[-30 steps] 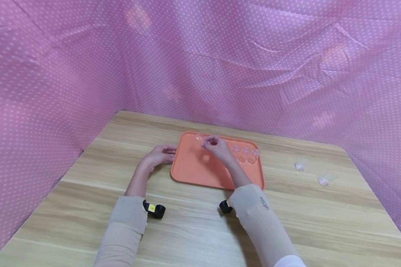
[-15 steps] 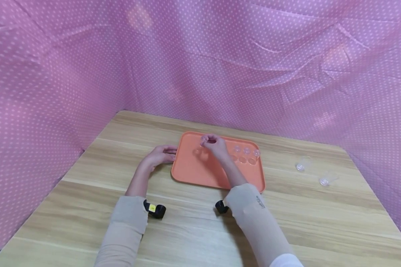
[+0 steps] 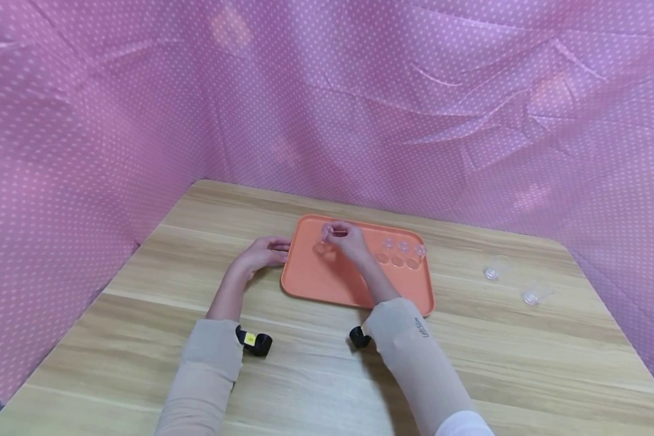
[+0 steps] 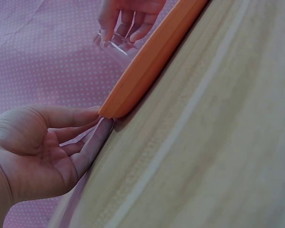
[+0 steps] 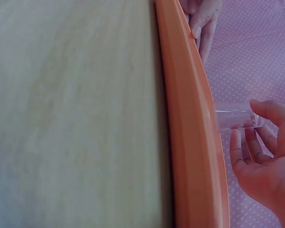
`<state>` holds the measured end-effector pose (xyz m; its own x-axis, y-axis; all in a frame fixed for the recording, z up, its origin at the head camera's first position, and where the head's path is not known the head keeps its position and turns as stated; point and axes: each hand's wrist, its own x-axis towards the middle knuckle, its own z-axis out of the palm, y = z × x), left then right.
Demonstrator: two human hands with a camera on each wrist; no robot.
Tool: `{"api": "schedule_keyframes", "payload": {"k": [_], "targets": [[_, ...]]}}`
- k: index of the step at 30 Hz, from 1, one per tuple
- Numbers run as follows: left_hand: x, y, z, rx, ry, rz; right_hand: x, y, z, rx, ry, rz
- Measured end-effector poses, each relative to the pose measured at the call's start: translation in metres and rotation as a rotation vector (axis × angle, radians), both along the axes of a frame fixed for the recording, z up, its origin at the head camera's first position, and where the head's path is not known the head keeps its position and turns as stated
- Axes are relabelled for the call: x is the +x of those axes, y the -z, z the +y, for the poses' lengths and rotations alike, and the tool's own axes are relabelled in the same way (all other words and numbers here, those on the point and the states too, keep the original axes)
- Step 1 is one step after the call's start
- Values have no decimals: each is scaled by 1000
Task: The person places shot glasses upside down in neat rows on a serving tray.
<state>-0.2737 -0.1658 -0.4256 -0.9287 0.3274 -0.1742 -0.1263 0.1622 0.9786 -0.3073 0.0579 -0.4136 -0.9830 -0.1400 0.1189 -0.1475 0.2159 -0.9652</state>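
My right hand [image 3: 349, 238] pinches a clear plastic cup [image 5: 233, 117] by its base end, between thumb and fingers. The cup is upside down, its rim at the surface of the orange tray [image 3: 327, 284], toward the back left. At the tray's left side, my left hand [image 4: 42, 147] grips the edge, thumb at the rim and fingers against the underside. Several more clear cups [image 3: 404, 246] stand inverted in a row on the tray's right part.
Two clear cups, a farther one [image 3: 491, 274] and a nearer one [image 3: 531, 298], stand upright on the wooden table [image 3: 294, 387], right of the tray. A pink dotted cloth [image 3: 327, 109] hangs around the back and sides.
Held at the tray's back edge a second ago, the cup has come down toward me, rim downward over the tray. My left hand stays at the tray's edge.
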Motion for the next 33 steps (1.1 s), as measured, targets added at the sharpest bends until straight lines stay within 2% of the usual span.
{"api": "schedule_keyframes", "payload": {"k": [10,22,33], "targets": [[-1,-1,1,-16,0,1,6,-1,15,-47,-86,-2],[-1,-1,-2,-22,5,5,10,-1,23,2,-66,-40],[-2,-1,0,-20,7,4,6,0,20,47,-67,-27]]}}
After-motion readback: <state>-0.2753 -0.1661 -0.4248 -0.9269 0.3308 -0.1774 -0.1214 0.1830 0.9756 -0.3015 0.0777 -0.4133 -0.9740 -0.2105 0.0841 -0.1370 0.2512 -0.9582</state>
